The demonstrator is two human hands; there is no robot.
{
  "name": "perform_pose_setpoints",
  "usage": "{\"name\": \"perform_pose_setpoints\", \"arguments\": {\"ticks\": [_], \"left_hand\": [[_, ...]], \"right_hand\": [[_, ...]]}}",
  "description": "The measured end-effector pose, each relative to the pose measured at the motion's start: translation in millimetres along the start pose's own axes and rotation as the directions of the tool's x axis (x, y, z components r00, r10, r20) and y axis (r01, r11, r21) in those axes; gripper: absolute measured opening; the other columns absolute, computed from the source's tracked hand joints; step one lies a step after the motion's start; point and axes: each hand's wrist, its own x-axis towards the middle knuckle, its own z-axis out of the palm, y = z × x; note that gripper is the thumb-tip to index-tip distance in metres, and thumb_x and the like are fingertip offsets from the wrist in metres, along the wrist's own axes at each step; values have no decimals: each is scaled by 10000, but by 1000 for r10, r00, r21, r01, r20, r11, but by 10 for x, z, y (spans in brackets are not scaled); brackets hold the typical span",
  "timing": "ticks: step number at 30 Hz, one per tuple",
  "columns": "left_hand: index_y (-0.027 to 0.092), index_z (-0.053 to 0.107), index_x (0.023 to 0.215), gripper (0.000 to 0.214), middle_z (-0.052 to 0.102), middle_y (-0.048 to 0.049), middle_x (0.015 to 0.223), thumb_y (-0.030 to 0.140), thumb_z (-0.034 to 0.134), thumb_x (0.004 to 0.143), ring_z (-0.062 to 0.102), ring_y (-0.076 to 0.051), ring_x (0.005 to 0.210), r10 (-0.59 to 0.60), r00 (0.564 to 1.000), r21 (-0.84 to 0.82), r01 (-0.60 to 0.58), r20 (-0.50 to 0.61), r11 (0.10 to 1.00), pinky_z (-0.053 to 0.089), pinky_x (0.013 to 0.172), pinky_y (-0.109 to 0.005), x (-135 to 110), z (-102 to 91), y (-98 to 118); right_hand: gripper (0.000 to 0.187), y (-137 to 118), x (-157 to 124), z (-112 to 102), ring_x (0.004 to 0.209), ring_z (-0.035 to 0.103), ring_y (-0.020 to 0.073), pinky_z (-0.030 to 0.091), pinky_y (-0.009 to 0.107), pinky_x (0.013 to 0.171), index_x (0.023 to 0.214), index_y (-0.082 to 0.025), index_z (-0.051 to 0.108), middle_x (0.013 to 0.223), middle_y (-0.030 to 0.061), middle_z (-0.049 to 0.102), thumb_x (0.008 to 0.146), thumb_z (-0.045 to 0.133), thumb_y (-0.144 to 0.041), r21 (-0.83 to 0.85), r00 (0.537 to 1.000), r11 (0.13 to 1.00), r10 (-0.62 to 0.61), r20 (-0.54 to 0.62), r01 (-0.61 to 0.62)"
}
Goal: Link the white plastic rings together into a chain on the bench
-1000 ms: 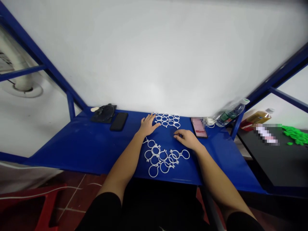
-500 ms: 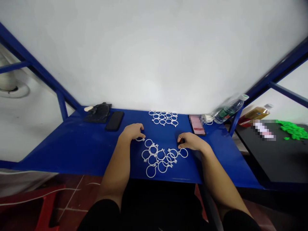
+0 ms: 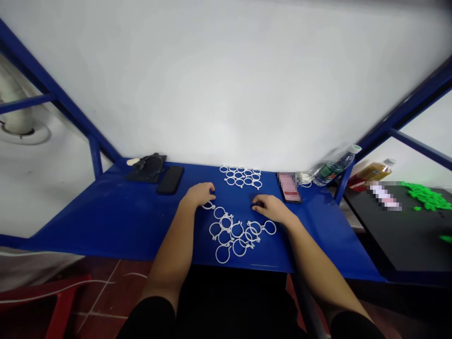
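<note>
Several white plastic rings with small eyelets, like curtain rings [image 3: 222,254], lie in a loose, partly overlapping pile on the blue table [image 3: 116,216]. My left hand [image 3: 202,194] is at the pile's far left, fingers bent and thumb apart from them. Just under its edge shows a ring [image 3: 208,205], partly covered by the hand. Across from it, my right hand [image 3: 270,207] hovers beyond the right end of the pile, with curved fingers and a gap to the thumb. Nothing shows between its fingers. The nearest ring [image 3: 270,227] lies below it. Farther back, more rings [image 3: 239,182] form neat rows by the wall.
A black phone [image 3: 170,180] and a dark plastic bag [image 3: 150,167] lie at the left back. Toward the right are a phone with a lit screen [image 3: 289,187], a white cable [image 3: 306,179] and a clear bottle [image 3: 335,165]. Green pieces [image 3: 427,197] cover part of a black side table [image 3: 384,235].
My right hand has moved left and away from the rightmost ring. My left hand stays by the same ring, and the rings keep their layout. The view has shifted slightly.
</note>
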Motion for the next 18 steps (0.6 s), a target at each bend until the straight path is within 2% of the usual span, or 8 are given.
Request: {"name": "perform_pose_setpoints", "arguments": {"ticks": [3,5,7,9,12,14,16,18], "left_hand": [[263,673,1212,443,772,-41,1137,538,707,867,718,-247,1039,2,999,-30,-4,-50,1000,494,819,-313,-19,-11,1],[265,670,1211,593,766,-35,1152,541,844,716,718,-254,1036,10,1000,-27,-9,25,1000,498,795,-304,-41,-24,-28],[270,673,1191,632,770,-21,1127,454,907,634,724,-249,1013,5,996,-16,-3,92,1000,497,766,-292,-57,-33,-51],[273,681,1167,542,776,-18,1101,429,875,685,726,-243,1007,-13,995,-13,14,100,1000,494,759,-289,-70,-45,-56],[276,692,1150,481,770,-39,1141,540,802,763,715,-260,1058,-36,999,-13,36,32,999,497,790,-303,-100,-83,-65],[276,689,1157,564,768,-40,1143,580,836,706,715,-266,1058,-36,999,-18,36,25,999,502,790,-305,-124,-111,-96],[277,680,1163,634,773,-23,1098,523,902,623,725,-254,1016,-30,997,-18,31,76,999,503,764,-294,-129,-117,-133],[281,674,1162,621,778,-9,1066,445,916,615,730,-243,991,-30,993,0,30,112,1000,500,751,-286,-102,-91,-142]], "right_hand": [[186,-53,30,69,783,667,174,444,275,700,1108,-237,729,906,20,746,940,694,-307,22,1000,1000,-19,-19,19],[182,-58,43,102,781,666,172,446,276,699,1110,-236,728,901,16,745,945,692,-305,33,999,999,-33,-18,34],[177,-40,52,123,774,662,170,447,277,695,1106,-234,728,892,15,742,947,692,-304,35,999,998,-51,-20,51],[180,-15,55,135,766,658,170,447,277,688,1110,-234,730,889,18,738,953,687,-313,33,998,997,-63,-28,64],[185,5,58,144,763,657,169,446,276,686,1115,-232,730,886,18,738,957,684,-316,32,997,998,-60,-41,62],[185,1,59,144,764,658,167,446,274,688,1117,-232,729,886,15,741,953,688,-309,36,998,998,-50,-40,52],[189,-13,62,140,768,661,166,445,272,689,1121,-234,729,889,14,743,949,693,-303,38,998,998,-45,-36,46],[189,-29,63,131,767,660,165,445,272,690,1119,-232,731,891,16,742,945,694,-297,33,998,998,-47,-33,48]]}}
